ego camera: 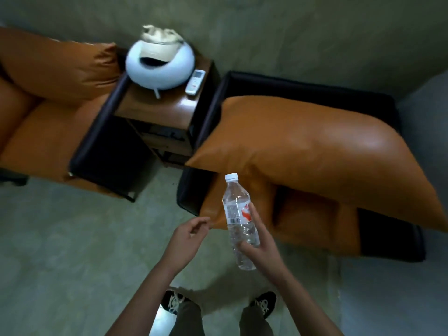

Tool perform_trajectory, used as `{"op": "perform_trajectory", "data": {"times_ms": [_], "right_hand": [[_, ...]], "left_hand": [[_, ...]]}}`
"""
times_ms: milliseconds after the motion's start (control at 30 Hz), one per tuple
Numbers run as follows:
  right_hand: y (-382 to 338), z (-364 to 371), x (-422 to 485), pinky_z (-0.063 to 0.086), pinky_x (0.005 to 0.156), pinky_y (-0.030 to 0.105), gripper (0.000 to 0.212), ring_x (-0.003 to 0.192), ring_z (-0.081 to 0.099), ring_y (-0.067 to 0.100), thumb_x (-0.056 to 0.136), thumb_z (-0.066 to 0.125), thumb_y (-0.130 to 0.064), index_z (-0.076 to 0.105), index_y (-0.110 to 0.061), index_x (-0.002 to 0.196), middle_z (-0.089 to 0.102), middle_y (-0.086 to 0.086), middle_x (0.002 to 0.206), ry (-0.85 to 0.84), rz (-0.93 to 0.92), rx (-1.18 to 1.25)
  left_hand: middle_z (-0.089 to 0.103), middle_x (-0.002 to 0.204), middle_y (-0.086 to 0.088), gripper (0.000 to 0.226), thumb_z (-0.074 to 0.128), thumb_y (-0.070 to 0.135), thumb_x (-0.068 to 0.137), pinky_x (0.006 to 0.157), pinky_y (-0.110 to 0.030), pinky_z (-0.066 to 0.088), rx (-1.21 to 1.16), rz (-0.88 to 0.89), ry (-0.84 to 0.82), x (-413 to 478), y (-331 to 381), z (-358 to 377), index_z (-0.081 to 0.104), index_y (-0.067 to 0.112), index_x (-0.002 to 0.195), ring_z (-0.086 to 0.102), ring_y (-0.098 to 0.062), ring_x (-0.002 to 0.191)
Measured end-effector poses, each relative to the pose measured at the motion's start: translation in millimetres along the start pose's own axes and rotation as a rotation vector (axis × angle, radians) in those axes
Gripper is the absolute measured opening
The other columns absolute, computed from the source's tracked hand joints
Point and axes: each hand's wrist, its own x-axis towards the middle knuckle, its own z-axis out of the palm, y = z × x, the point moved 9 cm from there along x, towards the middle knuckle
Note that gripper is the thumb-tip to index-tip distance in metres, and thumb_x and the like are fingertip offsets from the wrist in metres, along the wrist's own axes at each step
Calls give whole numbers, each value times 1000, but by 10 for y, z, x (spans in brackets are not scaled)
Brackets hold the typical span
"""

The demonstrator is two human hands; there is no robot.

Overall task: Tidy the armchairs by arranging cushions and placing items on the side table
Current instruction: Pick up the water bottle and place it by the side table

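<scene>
Bottle (238,219) upright in right hand (257,246) grip, left hand (186,236) beside it, loosely curled, holding nothing

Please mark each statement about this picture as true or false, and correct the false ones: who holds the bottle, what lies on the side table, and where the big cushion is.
1. The right hand holds a clear bottle with its white cap on. True.
2. The left hand also grips the bottle. False: it is beside the bottle, fingers loosely curled, and holds nothing.
3. A white remote control lies on the side table. True.
4. The big orange cushion lies on the floor. False: it lies across the armchair to the right of the side table.
</scene>
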Motion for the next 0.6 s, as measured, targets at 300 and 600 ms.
{"op": "perform_trajectory", "data": {"times_ms": [300, 600], "right_hand": [[-1017, 1899, 578, 51, 92, 17, 96, 114, 58, -11, 85, 69, 11, 22, -36, 155, 51, -44, 133, -229, -124, -124], [-1635, 3039, 1358, 51, 92, 18, 98, 124, 58, -1, 90, 71, -6, 11, -47, 156, 51, -31, 142, -294, -167, -108]], "left_hand": [[65, 120, 29, 38, 53, 23, 104, 93, -26, 54, -180, 266, 155, 85, 546, -1960, 50, 36, 139, 64, 2, 110], [54, 140, 20, 71, 63, 27, 98, 91, -26, 56, -160, 307, 77, 782, 726, -3345, 22, 41, 154, 65, -5, 115]]}}
